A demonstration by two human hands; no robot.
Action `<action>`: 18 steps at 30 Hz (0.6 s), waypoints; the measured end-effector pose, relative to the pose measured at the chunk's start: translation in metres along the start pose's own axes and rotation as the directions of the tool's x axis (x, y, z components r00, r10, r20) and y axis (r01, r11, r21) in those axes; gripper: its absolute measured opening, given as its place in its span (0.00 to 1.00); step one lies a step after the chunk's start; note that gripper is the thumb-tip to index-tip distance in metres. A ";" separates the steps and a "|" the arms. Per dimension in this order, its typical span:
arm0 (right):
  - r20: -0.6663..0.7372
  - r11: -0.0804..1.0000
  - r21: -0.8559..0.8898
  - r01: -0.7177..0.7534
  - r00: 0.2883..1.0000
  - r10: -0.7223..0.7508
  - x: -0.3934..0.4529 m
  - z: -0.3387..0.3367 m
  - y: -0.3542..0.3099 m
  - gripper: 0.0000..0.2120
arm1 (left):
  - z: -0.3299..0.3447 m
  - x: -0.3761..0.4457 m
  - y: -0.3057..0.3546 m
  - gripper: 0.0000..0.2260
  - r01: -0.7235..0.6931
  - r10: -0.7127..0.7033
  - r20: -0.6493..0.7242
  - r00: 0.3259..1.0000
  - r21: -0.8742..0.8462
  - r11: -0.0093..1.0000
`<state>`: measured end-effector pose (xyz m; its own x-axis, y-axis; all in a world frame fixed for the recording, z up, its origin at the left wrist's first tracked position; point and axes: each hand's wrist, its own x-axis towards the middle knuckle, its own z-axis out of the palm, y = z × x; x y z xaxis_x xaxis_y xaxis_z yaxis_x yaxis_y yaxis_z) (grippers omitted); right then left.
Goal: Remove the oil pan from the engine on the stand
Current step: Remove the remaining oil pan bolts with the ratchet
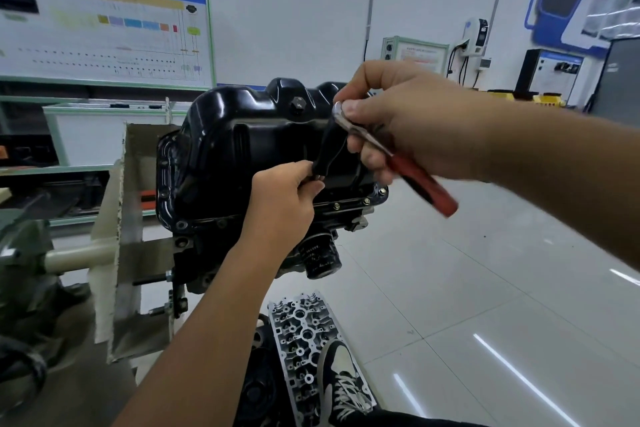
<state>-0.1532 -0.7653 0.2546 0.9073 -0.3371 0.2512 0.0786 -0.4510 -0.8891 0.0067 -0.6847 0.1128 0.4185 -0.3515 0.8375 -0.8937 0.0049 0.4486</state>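
1. Oil pan [242, 135]: black, bolted on the engine [225, 236] on the stand [121, 218], centre.
2. Right hand [398, 121]: clenched round a red-handled ratchet [422, 184].
3. Left hand [284, 198]: pinched the ratchet's black socket extension [325, 149], near the pan.

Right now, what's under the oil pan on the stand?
Under the oil pan sits the engine block, joined by flange bolts, with the oil filter below. The left hand covers the middle flange.
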 end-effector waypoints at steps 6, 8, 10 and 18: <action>-0.075 0.638 -0.734 0.232 0.906 -0.416 -0.002 0.012 0.021 0.14 | 0.000 0.000 -0.003 0.04 -0.008 0.008 0.018 1.000 -0.021 1.000; 0.102 0.589 -0.740 0.325 0.920 -0.379 0.004 -0.009 0.010 0.16 | -0.001 0.000 -0.005 0.04 0.018 -0.016 0.026 1.000 -0.057 0.998; 0.271 0.492 -0.767 0.413 0.902 -0.335 0.011 -0.025 -0.002 0.17 | 0.000 0.000 -0.006 0.04 0.030 -0.028 0.032 0.999 -0.072 0.997; 0.318 0.242 -0.882 0.404 0.890 -0.326 0.020 -0.028 -0.015 0.18 | 0.003 0.000 -0.006 0.05 0.057 -0.059 -0.018 0.998 -0.089 0.994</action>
<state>-0.1477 -0.7880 0.2838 0.9134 0.1100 0.3920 0.0214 -0.9744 0.2236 0.0117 -0.6872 0.1091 0.4732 -0.3347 0.8149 -0.8503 0.0683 0.5218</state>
